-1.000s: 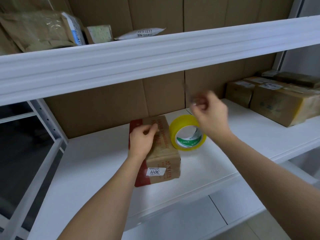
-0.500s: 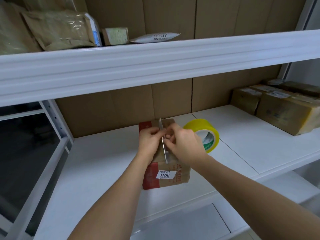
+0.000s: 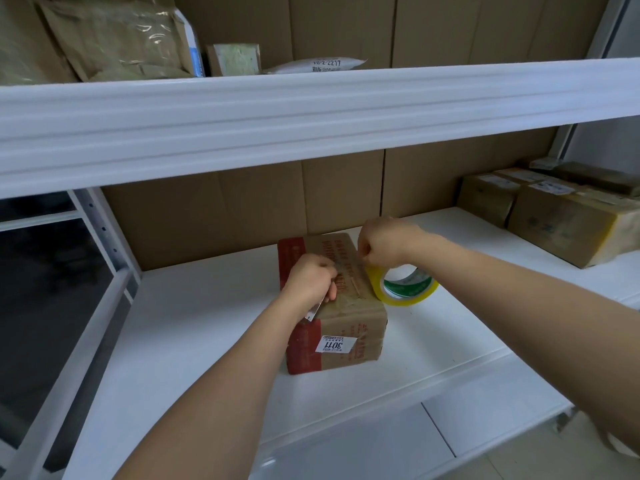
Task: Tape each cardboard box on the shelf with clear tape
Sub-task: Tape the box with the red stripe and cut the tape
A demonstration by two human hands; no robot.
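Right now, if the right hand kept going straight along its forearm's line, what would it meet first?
Probably the cardboard backing behind the shelf: the right hand points up-left over the box's far edge, though depth is unclear.

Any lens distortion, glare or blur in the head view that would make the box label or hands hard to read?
Head view: wide-angle bending bows the upper shelf edge; light is soft and even, with glare on the bags; the box label reads 3011 sharply; left hand and right hand are barely blurred.
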